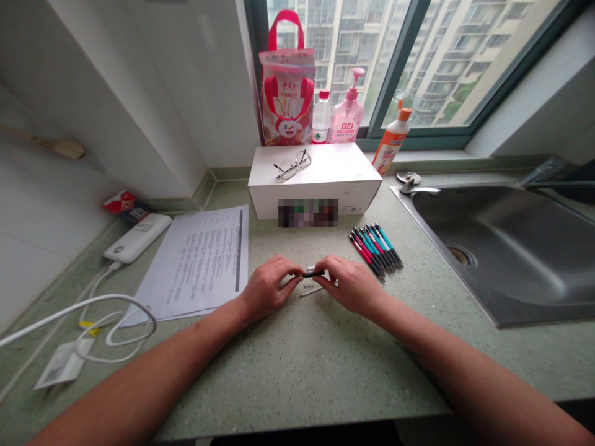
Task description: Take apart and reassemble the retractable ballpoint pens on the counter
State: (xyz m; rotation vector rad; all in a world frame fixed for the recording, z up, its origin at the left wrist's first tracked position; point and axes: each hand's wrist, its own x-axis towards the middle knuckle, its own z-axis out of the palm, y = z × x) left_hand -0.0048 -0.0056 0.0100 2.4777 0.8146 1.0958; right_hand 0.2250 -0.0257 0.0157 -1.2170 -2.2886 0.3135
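Observation:
Over the middle of the counter, my left hand (269, 282) and my right hand (349, 282) meet at a short black pen part (313, 274). Each hand pinches one end of it between thumb and fingers. A small whitish piece shows just above the black part, by the right fingertips. Below them, a thin pale pen refill (310, 292) lies on the counter, partly hidden by my right hand. A tiny dark item, maybe a spring, is beside it. Right of my hands, several click pens (375, 249) in red, teal and black lie side by side.
Behind my hands stands a white box (316, 167) with eyeglasses (292, 166) on top. Printed sheets (199, 260), a white power bank (138, 238) and a looped cable (111, 297) lie left. A steel sink (511, 248) is at right; bottles (348, 118) stand by the window.

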